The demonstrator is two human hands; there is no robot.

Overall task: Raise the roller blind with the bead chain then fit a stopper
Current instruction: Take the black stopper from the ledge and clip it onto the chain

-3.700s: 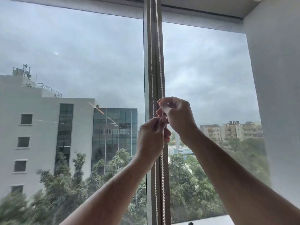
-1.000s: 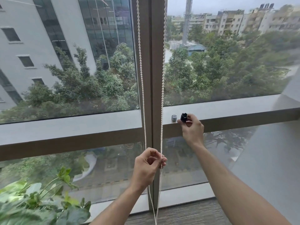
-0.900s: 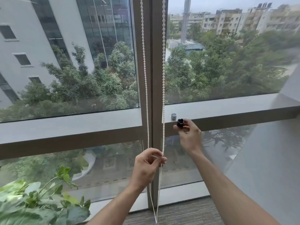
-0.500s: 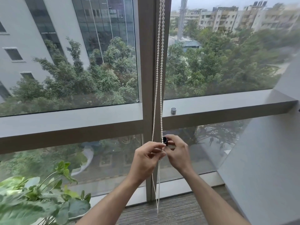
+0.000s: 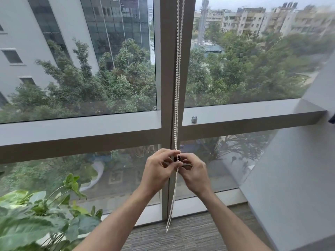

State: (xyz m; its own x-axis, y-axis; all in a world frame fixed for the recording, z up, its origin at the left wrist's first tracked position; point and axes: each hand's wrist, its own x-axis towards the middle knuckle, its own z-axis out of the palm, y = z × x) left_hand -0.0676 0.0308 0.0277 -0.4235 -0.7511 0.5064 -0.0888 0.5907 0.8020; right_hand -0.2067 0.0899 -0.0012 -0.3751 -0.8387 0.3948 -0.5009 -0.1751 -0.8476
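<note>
Hanging plumb in front of the grey vertical window post (image 5: 167, 69), the white plastic bead chain (image 5: 178, 69) runs its long axis straight up and down, two strands side by side from the top edge of the view down to a narrow loop end (image 5: 168, 227) pointing at the grey carpet (image 5: 181, 238). Pressed against the strands at hand level, between both sets of fingertips, sits the small black stopper (image 5: 176, 158), mostly hidden, so its facing cannot be told. Pinching the chain from the left, the left hand (image 5: 157, 171) has thumb and fingers curled narrow around the strands. Meeting it from the right, the right hand (image 5: 194, 173) has fingers closed narrow on the stopper, fingertips touching those of the other hand. Standing upright on the grey horizontal window ledge (image 5: 244, 113), above and to the right of the hands and well apart from them, is a small silver metal cylinder (image 5: 194, 119). Filling the lower left corner, near the left forearm, are the broad leaves of a green potted plant (image 5: 30, 221). Rising along the right edge is a pale grey wall (image 5: 299, 178).
</note>
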